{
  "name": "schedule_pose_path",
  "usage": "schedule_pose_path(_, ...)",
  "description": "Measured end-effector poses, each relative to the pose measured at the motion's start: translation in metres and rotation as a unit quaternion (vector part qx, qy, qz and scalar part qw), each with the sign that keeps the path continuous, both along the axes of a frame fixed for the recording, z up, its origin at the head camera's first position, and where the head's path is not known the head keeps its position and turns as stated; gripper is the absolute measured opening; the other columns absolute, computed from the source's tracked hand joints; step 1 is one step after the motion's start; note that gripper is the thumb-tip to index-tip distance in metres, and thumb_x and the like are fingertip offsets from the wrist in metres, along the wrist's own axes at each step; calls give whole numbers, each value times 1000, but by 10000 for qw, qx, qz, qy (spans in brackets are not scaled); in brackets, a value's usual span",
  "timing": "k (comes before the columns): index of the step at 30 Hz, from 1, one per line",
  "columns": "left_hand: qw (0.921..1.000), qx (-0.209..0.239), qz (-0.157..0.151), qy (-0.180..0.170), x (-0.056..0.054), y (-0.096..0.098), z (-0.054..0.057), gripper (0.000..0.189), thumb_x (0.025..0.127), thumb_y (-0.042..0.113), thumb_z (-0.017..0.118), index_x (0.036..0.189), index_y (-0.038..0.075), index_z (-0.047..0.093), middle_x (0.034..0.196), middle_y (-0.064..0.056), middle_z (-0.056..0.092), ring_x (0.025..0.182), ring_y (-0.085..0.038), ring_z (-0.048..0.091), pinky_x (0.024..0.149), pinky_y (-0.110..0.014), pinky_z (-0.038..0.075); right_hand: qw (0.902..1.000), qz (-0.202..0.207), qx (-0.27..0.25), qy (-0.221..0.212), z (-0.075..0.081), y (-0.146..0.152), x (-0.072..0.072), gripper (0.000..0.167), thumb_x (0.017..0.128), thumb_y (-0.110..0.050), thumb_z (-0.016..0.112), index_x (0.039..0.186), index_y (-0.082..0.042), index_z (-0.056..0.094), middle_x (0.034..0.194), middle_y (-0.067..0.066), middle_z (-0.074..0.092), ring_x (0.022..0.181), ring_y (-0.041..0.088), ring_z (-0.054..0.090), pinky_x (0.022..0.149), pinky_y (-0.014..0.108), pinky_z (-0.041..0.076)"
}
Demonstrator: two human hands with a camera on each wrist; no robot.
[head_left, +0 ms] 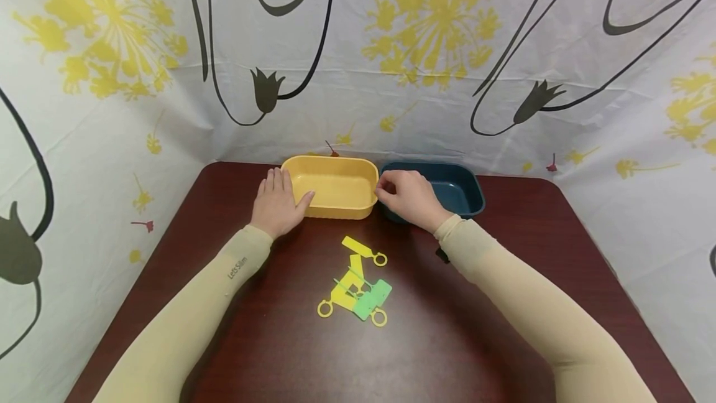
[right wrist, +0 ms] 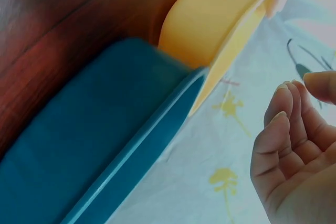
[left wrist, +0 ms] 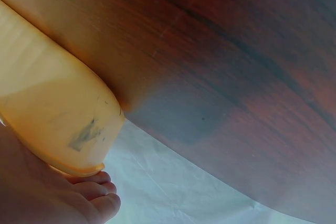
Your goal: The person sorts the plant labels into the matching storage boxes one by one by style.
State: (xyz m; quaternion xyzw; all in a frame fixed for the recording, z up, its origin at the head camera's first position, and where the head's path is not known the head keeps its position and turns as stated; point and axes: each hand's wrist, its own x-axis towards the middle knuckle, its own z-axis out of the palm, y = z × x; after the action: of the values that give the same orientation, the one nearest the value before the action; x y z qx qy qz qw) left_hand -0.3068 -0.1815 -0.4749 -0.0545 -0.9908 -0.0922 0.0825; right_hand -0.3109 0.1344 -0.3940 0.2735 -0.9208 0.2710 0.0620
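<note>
My left hand (head_left: pixel 276 207) lies flat over the left end of a yellow plastic bin (head_left: pixel 335 191), fingers straight and thumb stretched along its near rim. In the left wrist view, fingertips (left wrist: pixel 107 205) show beyond the rim of that bin. My right hand (head_left: pixel 414 198) is over the left end of a dark blue plastic bin (head_left: pixel 458 188), close to the yellow bin's right rim. Its fingers (right wrist: pixel 281 103) bend loosely, the thumb near their tips, with nothing between them. Nearer to me lie yellow plastic tags (head_left: pixel 357 246) with ring ends and green tags (head_left: pixel 380 293) with thin stems.
The two bins stand side by side at the back edge of the dark red-brown wooden table (head_left: pixel 268 341). Behind and beside the table hangs a white sheet (head_left: pixel 347 48) printed with yellow flowers and dark stems. The yellow and green tags overlap in a small heap mid-table.
</note>
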Motion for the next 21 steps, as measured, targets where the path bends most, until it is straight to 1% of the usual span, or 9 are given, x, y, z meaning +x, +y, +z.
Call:
schedule_pose_path(4, 10000, -26, -10, 19, 0, 0, 0, 99, 99, 69, 27, 155, -12, 14, 160, -33, 18, 150, -45, 13, 120, -54, 13, 9998, 129, -41, -163, -1, -6, 9, 7, 96, -28, 70, 95, -20, 71, 80, -9, 65, 68, 12, 58, 63, 30, 52)
schedule_pose_path(10, 10000, -38, -21, 48, -1, -1, -1, 99, 99, 69, 24, 155, -12, 14, 159, -34, 18, 149, -47, 13, 119, -55, 14, 9997, 251, -10, -54, -4, -12, 19, 9, 95, -29, 70, 94, -21, 71, 79, -11, 64, 69, 13, 56, 63, 31, 50)
schedule_pose_path(12, 10000, -40, -21, 59, -1, 0, -1, 99, 99, 69, 25, 155, -12, 15, 159, -34, 19, 149, -46, 13, 119, -55, 15, 9996, 269, 5, -44, -5, -13, 22, 9, 95, -29, 70, 93, -21, 72, 79, -11, 64, 70, 12, 56, 63, 31, 50)
schedule_pose_path(21, 10000, -18, -9, 23, -1, 0, 0, 99, 100, 69, 24, 155, -12, 14, 159, -34, 19, 149, -47, 13, 119, -56, 14, 9992, 350, -160, 62, -16, -17, 33, 6, 92, -27, 73, 90, -22, 71, 77, -12, 63, 67, 11, 56, 62, 29, 50)
